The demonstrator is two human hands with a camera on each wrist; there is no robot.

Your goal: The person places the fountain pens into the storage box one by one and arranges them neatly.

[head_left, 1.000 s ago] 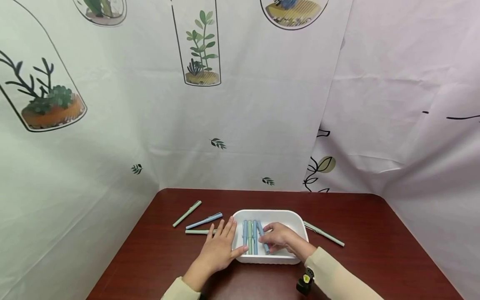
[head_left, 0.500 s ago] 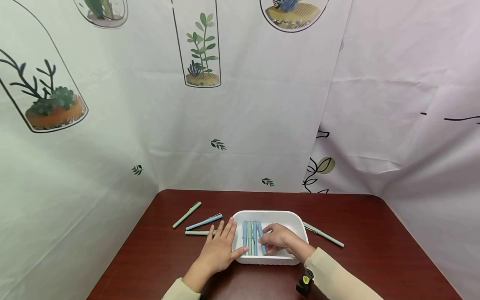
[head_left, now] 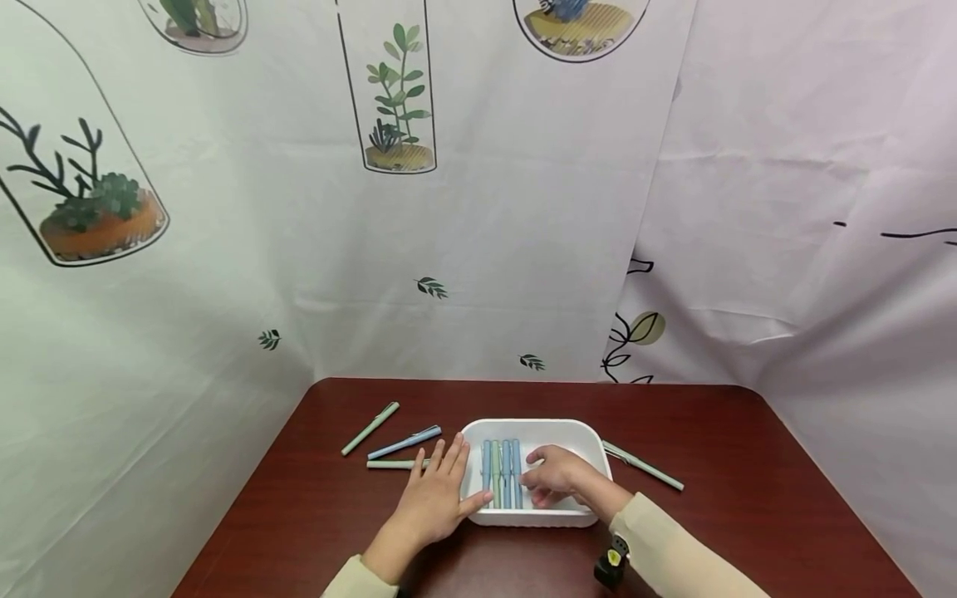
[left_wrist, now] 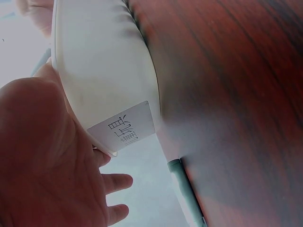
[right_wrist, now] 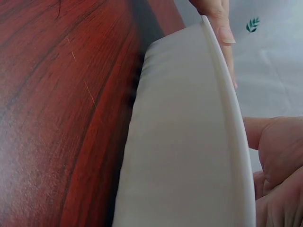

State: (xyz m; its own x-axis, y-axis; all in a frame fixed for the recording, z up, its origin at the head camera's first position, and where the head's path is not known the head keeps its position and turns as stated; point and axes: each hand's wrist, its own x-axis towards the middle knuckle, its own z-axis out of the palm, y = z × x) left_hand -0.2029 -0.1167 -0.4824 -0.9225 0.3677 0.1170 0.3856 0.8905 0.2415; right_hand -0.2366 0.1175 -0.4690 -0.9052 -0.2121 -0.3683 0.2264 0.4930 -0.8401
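Note:
A white tray [head_left: 557,519] holds a row of pens side by side: one light green pen [head_left: 496,477] among blue ones. At the right end of that row lies a blue pen [head_left: 517,465], parallel to the others. My right hand [head_left: 561,476] is inside the tray just right of this pen, thumb tip close by its side and fingers loosely bent, with nothing gripped. My left hand [head_left: 437,497] rests with fingers spread over the tray's left rim, its thumb at the front corner. In the left wrist view, the palm [left_wrist: 42,156] lies along the labelled tray wall [left_wrist: 104,71].
Left of the tray on the dark red table [head_left: 299,531] lie a green pen [head_left: 370,428], a blue pen [head_left: 404,443] and another green pen [head_left: 392,464], partly behind the left fingers. One more green pen [head_left: 645,465] lies at the tray's right. A printed cloth [head_left: 478,208] hangs behind.
The blue pen at the row's right end has turned from slanted to straight beside the others. My right hand's fingers have come off it; my left hand has stayed in place.

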